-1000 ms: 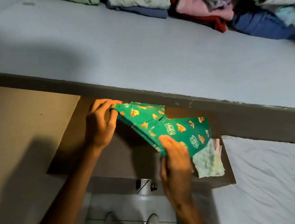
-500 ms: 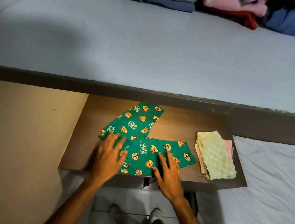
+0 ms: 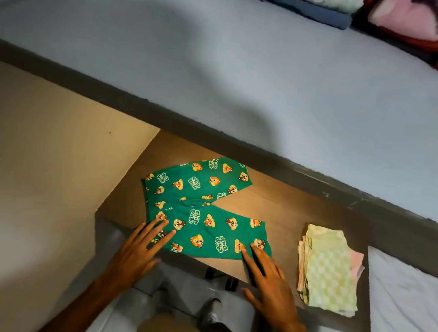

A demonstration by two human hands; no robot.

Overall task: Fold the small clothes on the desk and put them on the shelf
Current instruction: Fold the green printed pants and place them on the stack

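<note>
Small green trousers (image 3: 201, 206) printed with cartoon chipmunks lie spread flat on the wooden desk (image 3: 287, 214), their two legs splayed in a V toward the right. My left hand (image 3: 139, 249) rests flat with fingers apart on the waist end at the near left. My right hand (image 3: 266, 276) lies flat with fingertips on the cuff of the nearer leg. Neither hand grips the cloth. Above the desk runs the wide grey shelf (image 3: 246, 83).
A folded stack of pale green checked and pink cloths (image 3: 328, 270) sits on the desk's right end. Folded clothes (image 3: 384, 18) line the back of the shelf at top right. A beige wall (image 3: 40, 163) stands left. A white bed (image 3: 412, 309) lies right.
The trousers were held up in both hands, then laid flat on the desk. Both hands now press on them, and the right hand has slid out along the nearer leg to its cuff.
</note>
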